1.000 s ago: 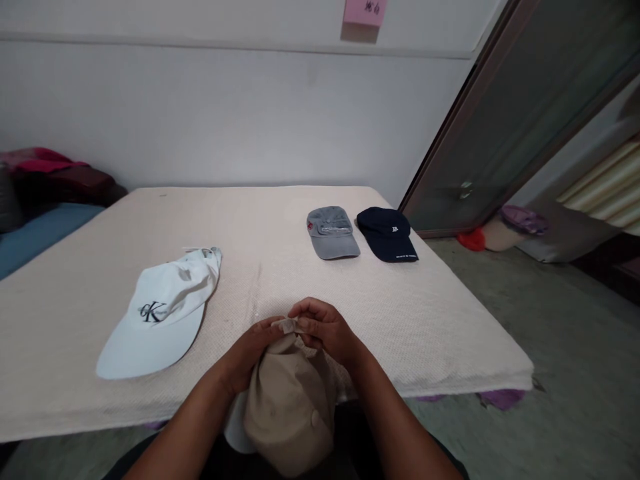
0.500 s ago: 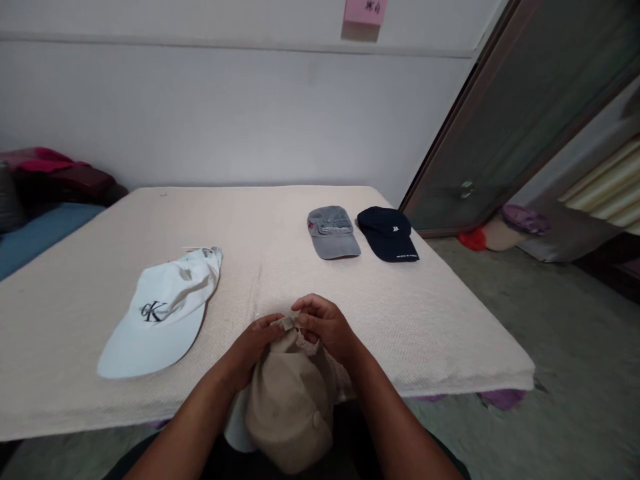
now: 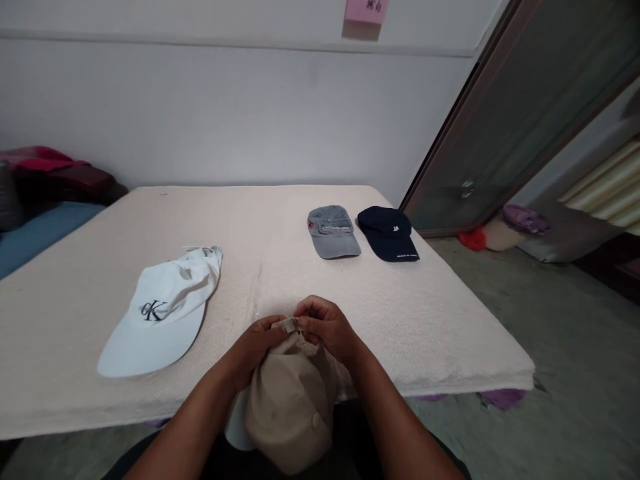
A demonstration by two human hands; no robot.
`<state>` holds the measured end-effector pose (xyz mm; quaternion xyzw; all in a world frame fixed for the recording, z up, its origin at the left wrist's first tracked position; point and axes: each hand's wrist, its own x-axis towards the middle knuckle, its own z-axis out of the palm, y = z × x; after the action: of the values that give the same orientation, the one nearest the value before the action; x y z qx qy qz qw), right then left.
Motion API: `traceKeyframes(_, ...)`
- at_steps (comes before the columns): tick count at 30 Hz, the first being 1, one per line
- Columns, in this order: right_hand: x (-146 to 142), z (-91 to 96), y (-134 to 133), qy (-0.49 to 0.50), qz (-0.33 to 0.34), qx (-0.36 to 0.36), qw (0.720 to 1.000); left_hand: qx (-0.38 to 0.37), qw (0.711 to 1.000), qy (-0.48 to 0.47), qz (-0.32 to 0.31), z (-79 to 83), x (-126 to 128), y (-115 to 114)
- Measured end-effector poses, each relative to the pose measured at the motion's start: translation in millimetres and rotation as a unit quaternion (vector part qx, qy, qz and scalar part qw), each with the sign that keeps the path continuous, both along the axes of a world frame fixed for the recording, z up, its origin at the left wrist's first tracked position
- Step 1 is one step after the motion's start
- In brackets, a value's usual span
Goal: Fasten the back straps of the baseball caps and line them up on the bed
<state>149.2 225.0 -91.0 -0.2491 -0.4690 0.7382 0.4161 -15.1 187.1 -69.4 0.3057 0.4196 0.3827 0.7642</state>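
Observation:
I hold a beige cap [image 3: 290,407] over the near edge of the mattress, its crown toward me. My left hand [image 3: 255,347] grips its back from the left. My right hand [image 3: 327,330] pinches the cap's back strap [image 3: 289,325] from the right. The fingertips of both hands meet at the strap. Both hands are closed on the cap.
A cream-covered mattress [image 3: 260,220] fills the middle. A white cap [image 3: 160,310] lies on it at the left; a grey cap [image 3: 333,231] and a navy cap [image 3: 390,233] lie at the far right. Bare floor and a leaning glass door are to the right.
My fingers shifted slightly on the strap; the cap and hands stay in nearly the same place.

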Motion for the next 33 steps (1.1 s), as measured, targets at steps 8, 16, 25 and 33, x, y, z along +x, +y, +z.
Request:
traceKeyframes(8,0.1,1.2,-1.0,-0.014,0.015,0.003,1.0,0.005,1.0,0.002,0.003,3.4,0.9,-1.3)
traceKeyframes(16,-0.3,2.2,0.7,-0.088,-0.029,0.04,0.995,-0.005,0.999,-0.038,0.035,7.3,-1.2,-2.0)
traceKeyframes(25,4.4,3.5,0.5,-0.064,-0.014,0.008,0.998,0.004,0.999,-0.001,0.045,6.6,-2.7,-1.3)
traceKeyframes(33,2.5,4.6,-0.4,-0.088,-0.005,0.021,0.996,0.002,1.0,0.003,0.023,9.3,-1.0,-2.8)
